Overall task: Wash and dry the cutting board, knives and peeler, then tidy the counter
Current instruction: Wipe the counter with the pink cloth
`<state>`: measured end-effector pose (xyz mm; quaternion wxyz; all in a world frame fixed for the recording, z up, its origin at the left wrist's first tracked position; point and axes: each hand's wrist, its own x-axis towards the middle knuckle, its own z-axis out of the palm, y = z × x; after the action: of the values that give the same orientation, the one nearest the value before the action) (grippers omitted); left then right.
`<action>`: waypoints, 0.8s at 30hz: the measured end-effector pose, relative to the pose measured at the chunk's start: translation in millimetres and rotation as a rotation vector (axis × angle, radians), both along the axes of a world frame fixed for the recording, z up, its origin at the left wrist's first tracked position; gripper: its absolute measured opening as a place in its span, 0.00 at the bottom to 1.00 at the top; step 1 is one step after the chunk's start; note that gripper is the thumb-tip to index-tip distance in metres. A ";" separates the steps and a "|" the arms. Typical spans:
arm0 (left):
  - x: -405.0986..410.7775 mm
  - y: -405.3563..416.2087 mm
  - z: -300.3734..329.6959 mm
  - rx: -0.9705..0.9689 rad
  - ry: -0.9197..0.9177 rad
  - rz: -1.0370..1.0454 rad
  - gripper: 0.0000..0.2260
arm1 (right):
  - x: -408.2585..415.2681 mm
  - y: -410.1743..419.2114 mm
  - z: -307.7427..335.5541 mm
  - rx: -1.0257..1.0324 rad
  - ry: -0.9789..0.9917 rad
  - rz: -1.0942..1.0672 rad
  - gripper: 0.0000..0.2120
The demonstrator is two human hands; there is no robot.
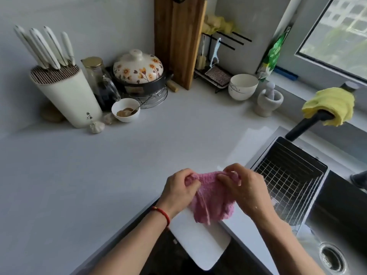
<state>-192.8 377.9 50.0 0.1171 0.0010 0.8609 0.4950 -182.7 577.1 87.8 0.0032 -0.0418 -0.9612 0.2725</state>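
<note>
Both my hands hold a pink cloth [212, 197] above the counter's front edge. My left hand [178, 187] pinches its left top corner and my right hand [244, 185] pinches its right top corner, so it hangs between them. Beneath the cloth a white cutting board [200, 243] lies flat and juts out over the counter edge. Several white-handled knives [45, 46] stand in the white knife block [67, 96] at the back left. A pale blue peeler [215, 52] hangs on the black rack [214, 76] at the back. A tall wooden board [178, 38] leans against the wall.
A flowered clay pot [139, 70], a glass jar [95, 76], a small bowl with a spoon [125, 110] and garlic bulbs [97, 127] stand at the back left. A white bowl [242, 86] and mortar [269, 100] are back right. The sink [337, 225] with wire rack [288, 179] is right; a yellow cloth [331, 106] drapes the faucet.
</note>
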 end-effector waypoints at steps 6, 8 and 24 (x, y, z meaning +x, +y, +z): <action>-21.0 -11.0 -26.2 -0.289 -0.042 0.182 0.14 | -31.4 -49.4 -99.8 0.178 -0.001 0.216 0.22; -19.3 -17.9 -35.3 -0.368 -0.041 0.157 0.14 | -32.0 -64.2 -137.2 0.251 -0.151 0.300 0.33; -149.5 9.2 -56.8 -0.309 0.200 0.098 0.13 | -92.1 -51.7 -176.2 0.316 -0.050 0.223 0.35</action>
<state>-342.4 387.1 -6.8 0.0055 -0.0098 0.9331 0.3595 -274.8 525.4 -88.4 -0.0442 0.0592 -0.9905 0.1159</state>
